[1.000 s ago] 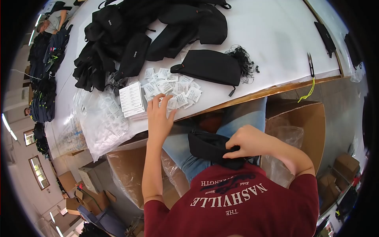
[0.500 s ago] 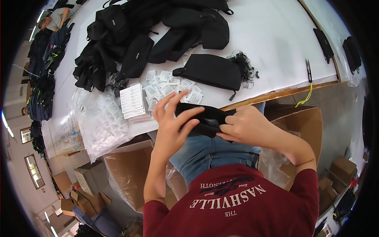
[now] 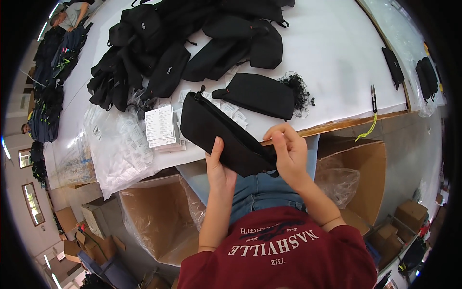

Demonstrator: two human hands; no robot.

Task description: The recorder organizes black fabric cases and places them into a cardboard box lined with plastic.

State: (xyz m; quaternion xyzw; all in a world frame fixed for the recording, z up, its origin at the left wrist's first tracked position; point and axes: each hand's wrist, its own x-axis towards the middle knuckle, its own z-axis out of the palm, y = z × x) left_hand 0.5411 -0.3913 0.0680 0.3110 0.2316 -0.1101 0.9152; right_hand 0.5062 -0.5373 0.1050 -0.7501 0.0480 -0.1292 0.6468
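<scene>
A black zippered pouch (image 3: 216,135) is held up over the table's near edge, slanting from upper left to lower right, its zip opening showing along the upper side. Wrapped round its lower edge, my left hand (image 3: 222,171) has the thumb on the front face and the fingers behind. My right hand (image 3: 291,156) grips the right end near the opening, fingers curled; the exact pinch point is partly hidden. Another black pouch (image 3: 262,96) lies flat just beyond, beside a tangle of thin black cords (image 3: 299,94). Small white labels (image 3: 236,114) are partly covered by the held pouch.
A stack of white printed cards (image 3: 160,126) sits beside a clear bag of labels (image 3: 118,149). Many black pouches (image 3: 168,70) are heaped at the back. Thread snips (image 3: 374,98) with a yellow cord lie right. Cardboard boxes (image 3: 159,216) stand below the edge; a person (image 3: 72,17) is far left.
The pouch has turned from edge-on to showing its broad face and swung up to the left. My left hand has dropped from spread fingers above it to a grip underneath.
</scene>
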